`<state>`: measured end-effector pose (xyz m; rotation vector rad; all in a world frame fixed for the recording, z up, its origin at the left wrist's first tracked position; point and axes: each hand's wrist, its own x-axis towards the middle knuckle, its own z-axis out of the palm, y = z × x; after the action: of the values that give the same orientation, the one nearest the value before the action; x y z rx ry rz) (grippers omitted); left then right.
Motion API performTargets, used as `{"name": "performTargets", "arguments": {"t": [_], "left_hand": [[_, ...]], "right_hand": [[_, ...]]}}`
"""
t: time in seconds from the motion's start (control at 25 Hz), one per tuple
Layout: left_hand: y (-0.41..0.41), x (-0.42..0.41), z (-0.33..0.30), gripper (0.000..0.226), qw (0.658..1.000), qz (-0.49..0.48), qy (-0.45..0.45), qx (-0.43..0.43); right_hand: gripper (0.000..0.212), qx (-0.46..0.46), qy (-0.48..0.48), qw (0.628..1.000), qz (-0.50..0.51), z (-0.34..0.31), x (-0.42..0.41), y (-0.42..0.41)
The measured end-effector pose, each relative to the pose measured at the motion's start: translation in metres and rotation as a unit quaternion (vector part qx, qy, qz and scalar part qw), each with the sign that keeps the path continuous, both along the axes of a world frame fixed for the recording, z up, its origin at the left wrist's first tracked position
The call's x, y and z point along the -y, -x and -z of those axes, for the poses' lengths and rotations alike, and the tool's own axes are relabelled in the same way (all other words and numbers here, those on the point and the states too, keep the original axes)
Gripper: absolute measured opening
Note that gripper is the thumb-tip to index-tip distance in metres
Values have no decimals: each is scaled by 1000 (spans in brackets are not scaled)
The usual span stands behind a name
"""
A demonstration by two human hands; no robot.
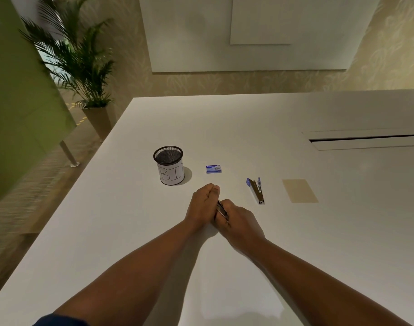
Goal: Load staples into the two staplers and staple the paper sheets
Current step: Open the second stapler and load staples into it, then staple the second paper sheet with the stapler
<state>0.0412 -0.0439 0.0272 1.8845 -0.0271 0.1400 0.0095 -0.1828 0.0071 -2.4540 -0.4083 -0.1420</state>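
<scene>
Two bare hands meet over a white, smooth-topped bench (130, 220), working on one slim metal stapler (221, 211) held between them, just nearer the camera than a black wire-mesh cylindrical cup (168, 165) wrapped in white paper lettered "BI". Left hand (201, 208): fingers curled, thumb tip pressed at the far end, its grip closed over the far part of the stapler. Right hand (239, 222): fingers curled around the near part of the same stapler, grip closed on it; only a short strip of bright metal shows between the two hands, so whether the stapler is opened or shut cannot be told. Second item: a blue-and-silver stapler (256, 190) lying on the bench well to the right of the mesh cup, its top swung open, blue ends pointing away from the camera, untouched. Third item: a small blue-and-white box of staples (213, 168), flat on the bench just to the right of the mesh cup and apart from it. Fourth item: a small tan rectangular paper sheet (299, 190), flat on the bench, farthest right of the mesh cup, beyond the open stapler. Off the bench, far left behind the mesh cup: a green potted palm (76, 62) in a tall pale planter.
</scene>
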Motion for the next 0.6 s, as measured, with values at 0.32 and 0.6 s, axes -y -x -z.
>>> {"name": "performTargets", "arguments": {"t": [0.32,0.6], "left_hand": [[12,11,-6,32,980,-2,188,-56],[-11,29,-18,47,997,-39,71,-14]], "right_hand": [[20,-7,-22,999,43,2,-1,1],[21,-14,-140,978,155,-10,30,-1]]}}
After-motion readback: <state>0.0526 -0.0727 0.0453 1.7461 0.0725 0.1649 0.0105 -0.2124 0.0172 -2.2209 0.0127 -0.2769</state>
